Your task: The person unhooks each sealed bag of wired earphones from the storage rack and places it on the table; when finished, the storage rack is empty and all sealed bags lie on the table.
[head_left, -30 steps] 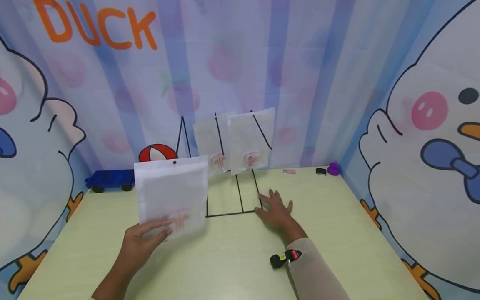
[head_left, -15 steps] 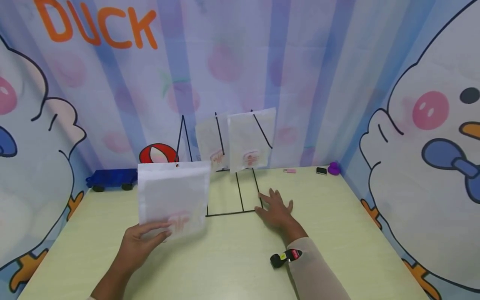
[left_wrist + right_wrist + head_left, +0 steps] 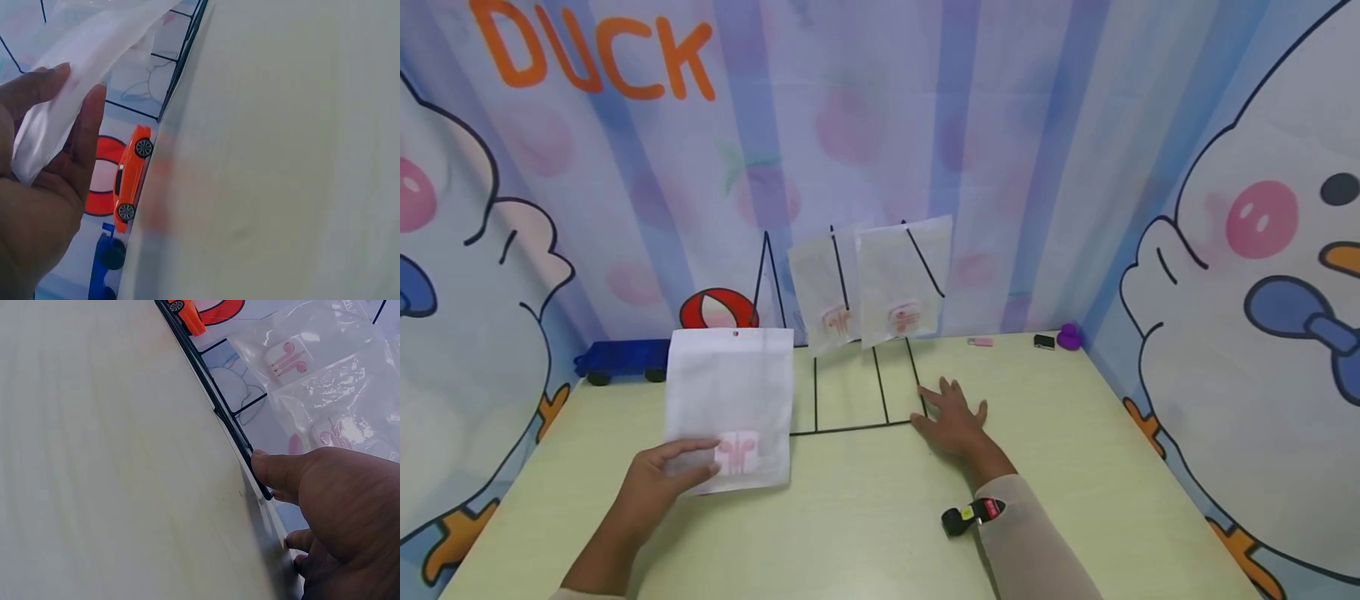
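Observation:
In the head view my left hand [image 3: 651,492] pinches the lower left side of a white pouch [image 3: 733,375]. The pouch has a small hole at its top and pink earphones showing through near the bottom; in the left wrist view it appears nearly edge-on between thumb and fingers. My right hand [image 3: 953,421] lies spread at the front right corner of a black wire rack [image 3: 850,430], its thumb on the wire. Two similar pouches, a front one [image 3: 898,275] and one behind it [image 3: 820,292], hang on the rack's prongs. The rack's left prong [image 3: 766,258] shows bare wire.
A blue toy car [image 3: 625,358] stands at the back left, with an orange toy car [image 3: 131,178] beside it in the left wrist view. Toward the back right lie a pink stick [image 3: 980,342], a small black block [image 3: 1043,342] and a purple object [image 3: 1068,337]. Printed curtains enclose the table.
My left hand has shifted slightly left and down, and the pouch has turned to face the head camera more, showing the earphones more clearly. My right hand keeps its place at the rack.

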`<state>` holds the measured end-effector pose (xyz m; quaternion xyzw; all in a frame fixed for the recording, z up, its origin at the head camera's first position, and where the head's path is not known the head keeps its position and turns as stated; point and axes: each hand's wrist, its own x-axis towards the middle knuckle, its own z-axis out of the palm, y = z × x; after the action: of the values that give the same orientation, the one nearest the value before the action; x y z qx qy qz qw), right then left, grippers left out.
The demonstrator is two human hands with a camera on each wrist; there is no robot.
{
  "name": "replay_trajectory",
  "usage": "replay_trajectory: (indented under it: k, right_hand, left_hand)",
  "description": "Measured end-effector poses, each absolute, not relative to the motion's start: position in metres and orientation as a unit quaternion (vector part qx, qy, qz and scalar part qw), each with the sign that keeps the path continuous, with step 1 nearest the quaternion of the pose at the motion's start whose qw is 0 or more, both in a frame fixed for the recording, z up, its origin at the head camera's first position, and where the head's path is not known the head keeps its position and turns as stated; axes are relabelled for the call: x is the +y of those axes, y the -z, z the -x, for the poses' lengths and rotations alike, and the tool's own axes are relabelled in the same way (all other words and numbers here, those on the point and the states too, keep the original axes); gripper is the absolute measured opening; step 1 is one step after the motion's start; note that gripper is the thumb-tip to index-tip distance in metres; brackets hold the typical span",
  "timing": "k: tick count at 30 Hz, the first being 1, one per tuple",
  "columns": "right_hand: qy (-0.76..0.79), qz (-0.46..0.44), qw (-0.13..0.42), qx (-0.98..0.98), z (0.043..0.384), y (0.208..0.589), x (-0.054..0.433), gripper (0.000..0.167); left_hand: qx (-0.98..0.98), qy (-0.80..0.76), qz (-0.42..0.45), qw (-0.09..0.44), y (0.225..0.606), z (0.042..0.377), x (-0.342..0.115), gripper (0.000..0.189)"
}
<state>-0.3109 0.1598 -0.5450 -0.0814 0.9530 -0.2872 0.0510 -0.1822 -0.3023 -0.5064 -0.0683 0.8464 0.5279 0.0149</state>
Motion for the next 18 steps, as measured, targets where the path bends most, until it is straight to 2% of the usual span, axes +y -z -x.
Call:
replay_trajectory:
  k: [7,14,18]
  right_hand:
    - [0.292,0.083,0.051,0.951,0.312,0.546,0.16,0.063]
    - [0.288,0.087,0.047,0.953,0.312,0.548,0.159,0.063]
    - [0.288,0.084,0.05,0.953,0.311,0.547,0.159,0.063]
  left_hand:
    - [0.836,-0.536,0.096,0.068,0.508,0.189,-0.319,0.058]
    - [0.828,-0.54,0.097,0.116,0.506,0.195,-0.334,0.055]
    - [0.811,-0.563,0.095,0.127,0.507,0.197,-0.337,0.05]
